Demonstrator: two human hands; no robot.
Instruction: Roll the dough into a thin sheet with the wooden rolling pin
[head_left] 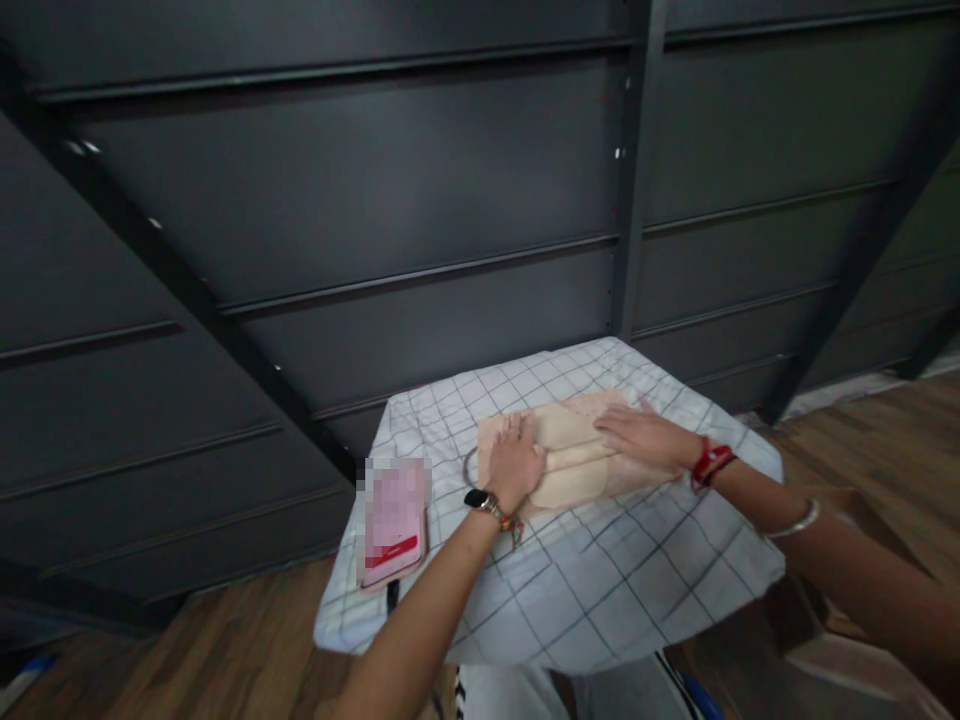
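Taking the far edge of the checked cloth [570, 600] as 12 o'clock, find the beige sheet [570, 428] close to the middle, a little toward 12, spread flat under both palms. Judging by the pose, probably pressing or smoothing it.

To do this well, lean evenly through the whole palm rather than the fingertips, and stroke outward from the pale raised ridge [581, 456] running from 9 toward 3 o'clock. Pin one end while stroking toward the other, so as not to drag the sheet over the cloth. Watch the border between 3 and 4 o'clock, a likely place for creases.

With the left hand [517, 462], at 9 o'clock on the sheet, grasping nothing: opened out flat, with fingers straight, slightly parted and pointing to 12. Thumb close to the end of the ridge; cannot tell whether touching.

With the right hand [641, 435], between 2 and 3 o'clock on the sheet, likewise gripping nothing: laid palm down, with fingers extended toward 9 or 10, closer together.

Note also the dark loop [468, 470] just past the sheet at 9, and the pink phone [396, 520] well apart, farther toward 9.
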